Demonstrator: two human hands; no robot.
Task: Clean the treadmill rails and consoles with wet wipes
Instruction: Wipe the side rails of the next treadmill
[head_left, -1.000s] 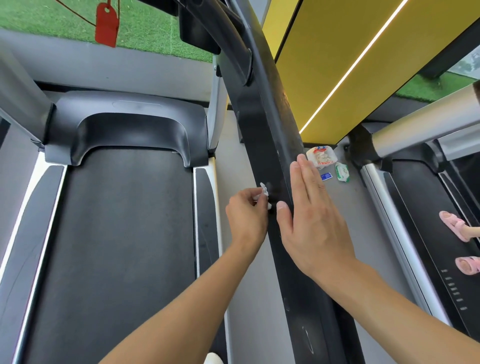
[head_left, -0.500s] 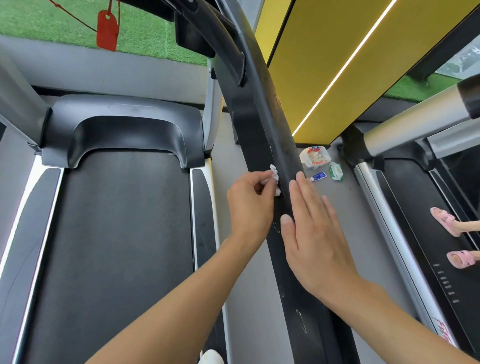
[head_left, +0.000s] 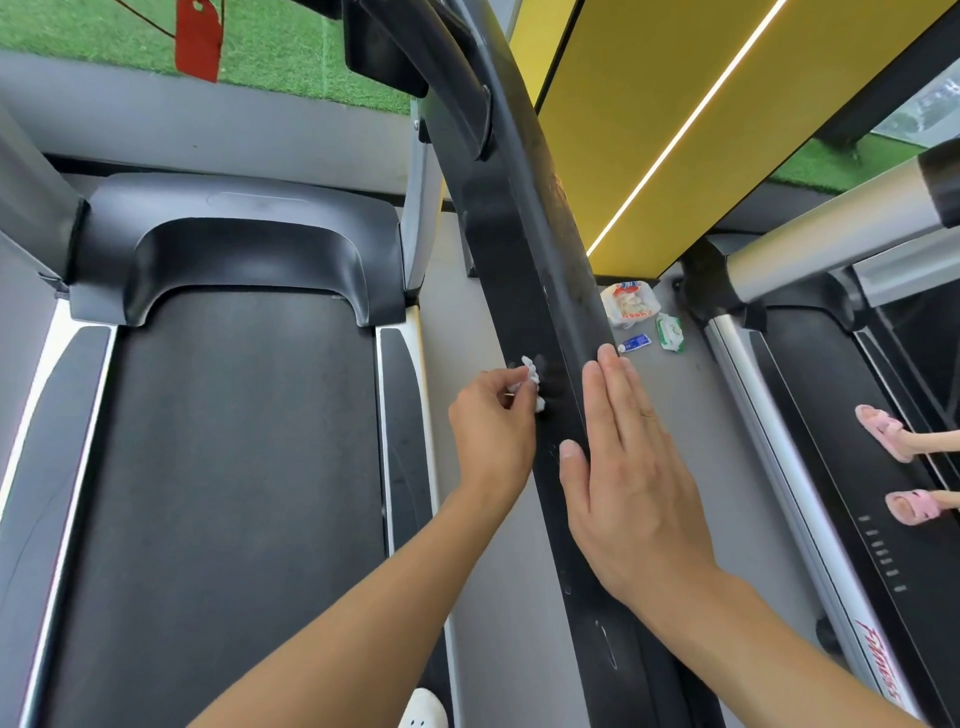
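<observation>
- Progress: mid-wipe, I'd judge. Left hand (head_left: 493, 421) pinches a wadded white wet wipe (head_left: 531, 382) btwn thumb + fingertips, against the left face of the black rail (head_left: 524, 260), about mid-length.
- Right hand (head_left: 628, 483) lies flat on the rail just right of the wipe, fingers straight, pressed together.
- Left, prob.: far curved stretch, consoles (not in view), other rails.
- Rail: matte black, long, gently curved, dusty smudges. Wipe: soft, crumpled small.
- Green wipe pack (head_left: 670, 331) on the grey floor, far right.

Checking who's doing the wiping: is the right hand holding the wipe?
No, the left hand pinches the wipe against the rail, while the right hand lies flat on it.
</observation>
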